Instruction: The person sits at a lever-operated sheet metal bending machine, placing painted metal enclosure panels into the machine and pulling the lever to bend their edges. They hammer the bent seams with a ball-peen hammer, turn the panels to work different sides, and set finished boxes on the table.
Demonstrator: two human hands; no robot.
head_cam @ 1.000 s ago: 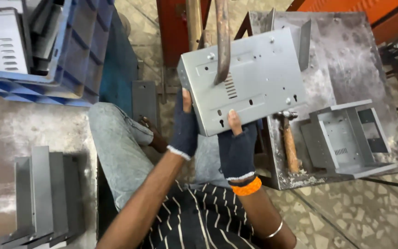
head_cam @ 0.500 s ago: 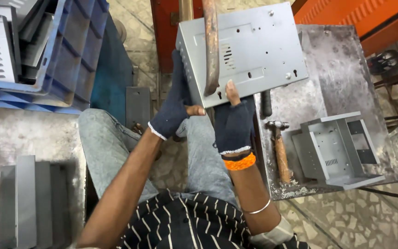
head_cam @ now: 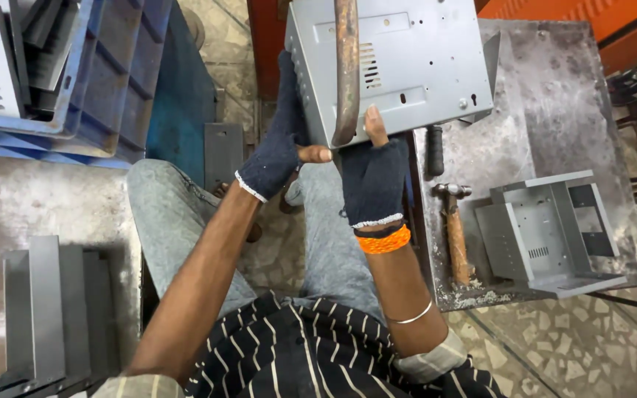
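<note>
I hold a grey sheet-metal box panel [head_cam: 414, 66] with vent slots and small holes in front of me, tilted up. My left hand [head_cam: 278, 140], in a dark fingerless glove, grips its left edge. My right hand [head_cam: 374, 177], gloved the same and with an orange wristband, grips its lower edge, thumb on the face. A rusty curved metal bar [head_cam: 346, 70] hangs down across the panel's front.
A steel workbench [head_cam: 547, 96] on the right carries a hammer [head_cam: 455, 228], a black-handled tool [head_cam: 434, 151] and an open grey metal housing [head_cam: 547, 232]. A blue crate [head_cam: 105, 81] of grey parts sits upper left. Grey angle pieces [head_cam: 46, 309] are stacked lower left.
I have lifted the panel up and away from me, from over the bench edge toward the rusty bar. Both hands kept their grip and rose with it.
</note>
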